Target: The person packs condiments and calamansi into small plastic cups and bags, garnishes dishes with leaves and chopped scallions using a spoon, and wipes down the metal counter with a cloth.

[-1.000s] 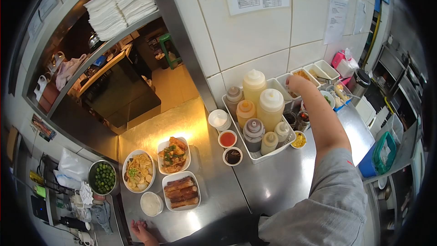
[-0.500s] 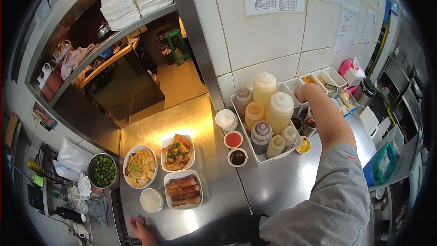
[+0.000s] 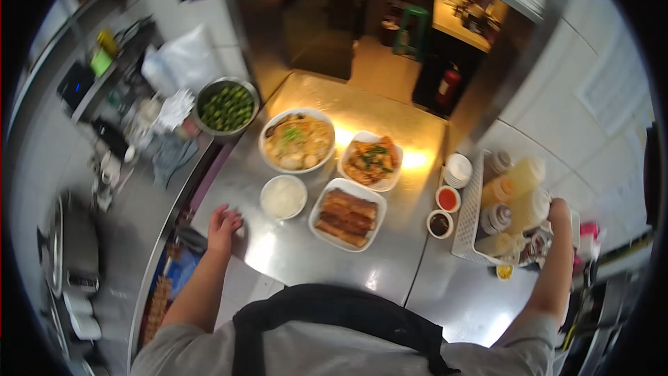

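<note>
My left hand (image 3: 224, 225) is at the left edge of the steel counter (image 3: 278, 254), fingers loosely curled and apart, holding nothing. Close to it stands a small bowl of white rice (image 3: 283, 197). Beyond are a noodle bowl (image 3: 298, 141) topped with chopped green, a dish of fried pieces in sauce with greens (image 3: 370, 161), and a dish of browned rolls (image 3: 347, 217). Over on the right, my right hand (image 3: 559, 209) reaches in behind the squeeze bottles (image 3: 529, 210) in a white basket (image 3: 467, 226). Its fingers are hidden, so any hold cannot be made out.
Beside the basket are stacked small white cups (image 3: 458, 170), a red sauce cup (image 3: 447, 199) and a dark sauce cup (image 3: 440, 223). A metal bowl of green fruits (image 3: 227, 107) stands at the left. A yellow-filled cup (image 3: 504, 272) sits in front of the basket.
The view has swung left, so the dishes appear more central and my left arm shows fully. My right hand still reaches into the area behind the bottles.
</note>
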`<state>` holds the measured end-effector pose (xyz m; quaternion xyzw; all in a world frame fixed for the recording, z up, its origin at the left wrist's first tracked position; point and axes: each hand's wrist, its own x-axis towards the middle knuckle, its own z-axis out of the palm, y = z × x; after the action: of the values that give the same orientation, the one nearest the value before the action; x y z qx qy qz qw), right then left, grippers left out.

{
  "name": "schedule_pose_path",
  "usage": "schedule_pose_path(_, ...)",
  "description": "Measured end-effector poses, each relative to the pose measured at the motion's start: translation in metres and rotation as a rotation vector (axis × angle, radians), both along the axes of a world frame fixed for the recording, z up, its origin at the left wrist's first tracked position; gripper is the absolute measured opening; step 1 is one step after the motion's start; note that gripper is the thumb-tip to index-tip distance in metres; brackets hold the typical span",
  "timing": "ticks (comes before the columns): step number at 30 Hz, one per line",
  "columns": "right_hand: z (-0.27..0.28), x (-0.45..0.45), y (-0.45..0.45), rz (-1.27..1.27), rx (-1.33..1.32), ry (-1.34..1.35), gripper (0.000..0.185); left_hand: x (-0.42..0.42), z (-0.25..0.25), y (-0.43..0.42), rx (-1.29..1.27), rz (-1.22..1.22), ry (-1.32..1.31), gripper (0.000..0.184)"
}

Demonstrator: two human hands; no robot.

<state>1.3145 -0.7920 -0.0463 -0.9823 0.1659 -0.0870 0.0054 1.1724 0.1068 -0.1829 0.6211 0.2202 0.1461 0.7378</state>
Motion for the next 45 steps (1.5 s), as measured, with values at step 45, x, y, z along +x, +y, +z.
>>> schedule_pose_path(45,0.004,0.108,0.707,0.722,0.295,-0.162,0.011,0.179,0.007,0.041,0.355,-0.313,-0.339,0.022)
